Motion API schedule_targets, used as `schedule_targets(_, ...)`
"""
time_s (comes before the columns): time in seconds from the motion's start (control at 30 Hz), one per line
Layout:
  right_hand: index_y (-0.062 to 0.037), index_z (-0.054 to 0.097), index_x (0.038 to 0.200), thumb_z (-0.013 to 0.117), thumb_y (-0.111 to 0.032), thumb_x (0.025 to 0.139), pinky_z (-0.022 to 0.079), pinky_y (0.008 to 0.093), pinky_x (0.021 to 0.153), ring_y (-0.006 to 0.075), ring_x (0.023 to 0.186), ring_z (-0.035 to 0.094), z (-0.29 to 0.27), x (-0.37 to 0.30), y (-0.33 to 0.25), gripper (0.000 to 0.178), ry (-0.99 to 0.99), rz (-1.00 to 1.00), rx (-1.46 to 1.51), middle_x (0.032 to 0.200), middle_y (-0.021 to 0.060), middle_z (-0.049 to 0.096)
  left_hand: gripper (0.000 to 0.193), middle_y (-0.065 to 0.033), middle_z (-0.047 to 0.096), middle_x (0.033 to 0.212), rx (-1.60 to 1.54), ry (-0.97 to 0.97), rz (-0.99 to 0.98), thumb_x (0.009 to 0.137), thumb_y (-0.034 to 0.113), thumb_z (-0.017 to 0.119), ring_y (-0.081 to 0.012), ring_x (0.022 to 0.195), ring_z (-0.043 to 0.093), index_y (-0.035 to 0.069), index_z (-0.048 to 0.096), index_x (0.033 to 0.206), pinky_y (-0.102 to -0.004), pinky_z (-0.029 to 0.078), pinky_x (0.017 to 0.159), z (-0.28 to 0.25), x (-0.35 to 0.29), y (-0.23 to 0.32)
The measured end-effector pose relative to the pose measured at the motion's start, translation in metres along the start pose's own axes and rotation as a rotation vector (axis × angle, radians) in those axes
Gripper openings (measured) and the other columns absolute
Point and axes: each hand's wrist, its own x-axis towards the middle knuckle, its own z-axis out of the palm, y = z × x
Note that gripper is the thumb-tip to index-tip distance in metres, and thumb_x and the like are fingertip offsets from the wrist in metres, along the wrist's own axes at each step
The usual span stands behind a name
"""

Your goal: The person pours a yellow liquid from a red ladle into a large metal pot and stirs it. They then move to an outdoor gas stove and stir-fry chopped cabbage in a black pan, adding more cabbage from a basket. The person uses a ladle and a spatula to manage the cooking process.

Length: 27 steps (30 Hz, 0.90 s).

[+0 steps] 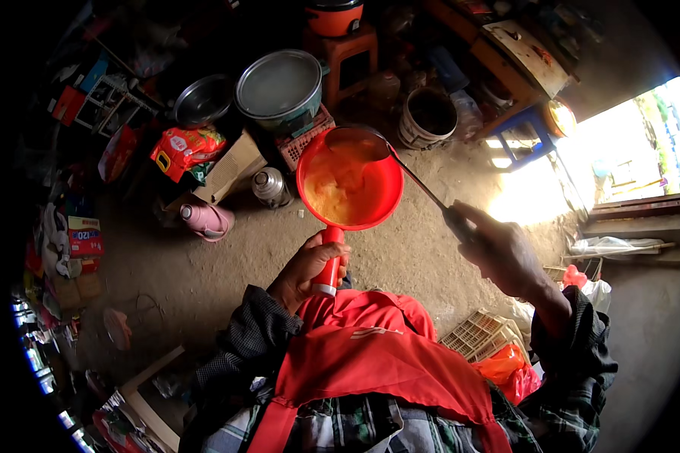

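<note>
My left hand [298, 275] is wrapped round the handle of a red plastic dipper [397, 190], held out in front of my red apron [378, 355]. A thick yellow-orange mixture [336, 189] lies in its bowl, with an uneven surface. In my right hand [502, 257] is the dark handle of a metal ladle [421, 183], which slants up and to the left. The ladle's round head is over the far side of the dipper. Whether it touches the mixture I cannot tell.
Beyond the dipper, a large covered pot [278, 84] rests on a red crate [310, 136]. A bucket [428, 117] stands to its right. Two vacuum flasks, one silver [270, 186] and one pink [208, 222], stand on the earthen floor at left. A beige crate [476, 336] sits near my right arm.
</note>
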Motion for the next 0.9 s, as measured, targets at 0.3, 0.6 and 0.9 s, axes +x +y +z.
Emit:
schedule_targets(0.3, -0.0021, 0.039, 0.130, 0.058, -0.013, 0.082, 0.046, 0.0394, 0.057, 0.0307, 0.062, 0.060, 0.028, 0.028, 0.028, 0.053, 0.159, -0.404, -0.223, 0.075, 0.0189, 0.060, 0.034, -0.0054, 0.055, 0.070, 0.042, 0.035, 0.024, 0.081, 0.011, 0.061, -0.0127, 0.050, 0.054, 0.007, 0.044, 0.110, -0.0260, 0.047, 0.042, -0.008, 0.004, 0.012)
schedule_targets(0.6, 0.0009, 0.050, 0.119, 0.052, -0.017, 0.084, 0.029, 0.0203, 0.030, 0.0084, 0.037, 0.041, 0.015, 0.031, 0.035, 0.039, -0.219, 0.309, 1.087, 0.065, 0.0097, 0.056, 0.030, -0.0050, 0.055, 0.070, 0.050, 0.055, -0.010, 0.081, 0.012, 0.060, -0.0128, 0.051, 0.054, 0.008, 0.044, 0.107, -0.0262, 0.047, 0.042, -0.009, 0.011, 0.006)
schedule_targets(0.9, -0.0038, 0.039, 0.132, 0.058, -0.003, 0.080, 0.047, 0.0263, 0.048, 0.0128, 0.050, 0.057, 0.046, 0.011, 0.037, 0.056, 0.052, -0.003, 0.458, 0.063, 0.0059, 0.055, 0.026, -0.0054, 0.054, 0.070, -0.033, -0.033, -0.022, 0.082, 0.014, 0.060, -0.0134, 0.051, 0.055, 0.008, 0.044, 0.101, -0.0262, 0.048, 0.041, -0.005, 0.010, 0.022)
